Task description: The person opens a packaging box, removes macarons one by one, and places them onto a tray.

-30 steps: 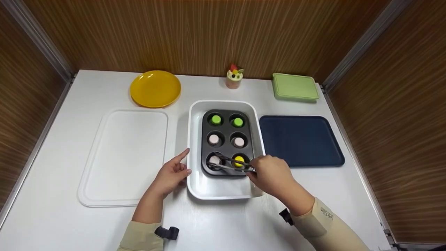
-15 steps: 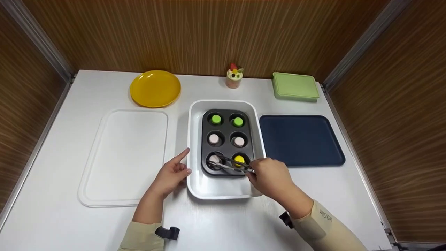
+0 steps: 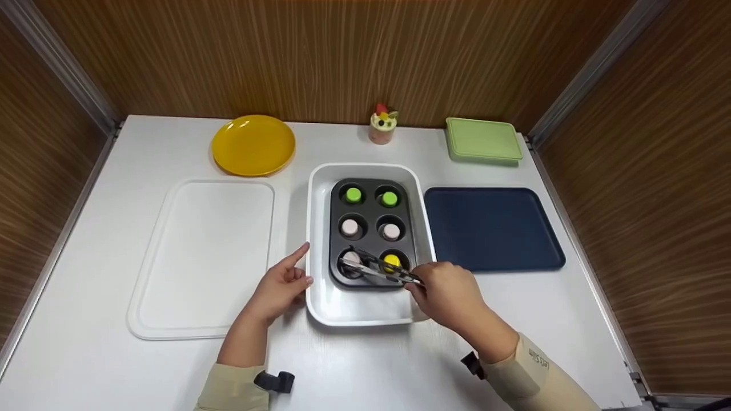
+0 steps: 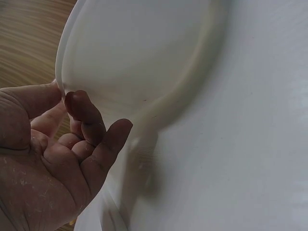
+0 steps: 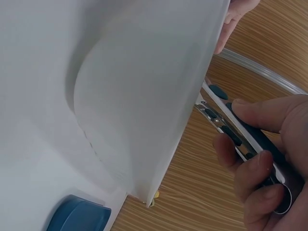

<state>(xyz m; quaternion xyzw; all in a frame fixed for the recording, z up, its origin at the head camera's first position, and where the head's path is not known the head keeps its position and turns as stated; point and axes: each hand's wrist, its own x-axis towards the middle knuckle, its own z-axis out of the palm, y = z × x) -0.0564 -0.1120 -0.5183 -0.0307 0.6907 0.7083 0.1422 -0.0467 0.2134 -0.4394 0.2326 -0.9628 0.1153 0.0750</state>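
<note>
In the head view my right hand (image 3: pixel 451 294) grips a pair of tongs (image 3: pixel 377 273). Their tips sit around a pale pink round piece (image 3: pixel 353 261) in the near left cup of a dark muffin pan (image 3: pixel 370 245); whether they squeeze it is unclear. Partly behind the tongs is a yellow piece (image 3: pixel 392 262) in the near right cup. The middle cups hold pale pink pieces, the far ones green pieces (image 3: pixel 353 195). The pan lies inside a white basin (image 3: pixel 365 311). My left hand (image 3: pixel 280 290) touches the basin's left rim with thumb and extended forefinger, other fingers bent.
A white lid-like tray (image 3: pixel 214 257) lies left of the basin, a dark blue tray (image 3: pixel 491 228) right. Along the back stand a yellow plate (image 3: pixel 255 145), a dessert cup with fruit topping (image 3: pixel 382 130) and a light green lidded box (image 3: pixel 485 140).
My right hand has shifted slightly towards the near right, and the tong handles have dropped a little with it. The pieces stay in their cups. My left hand keeps its place.
</note>
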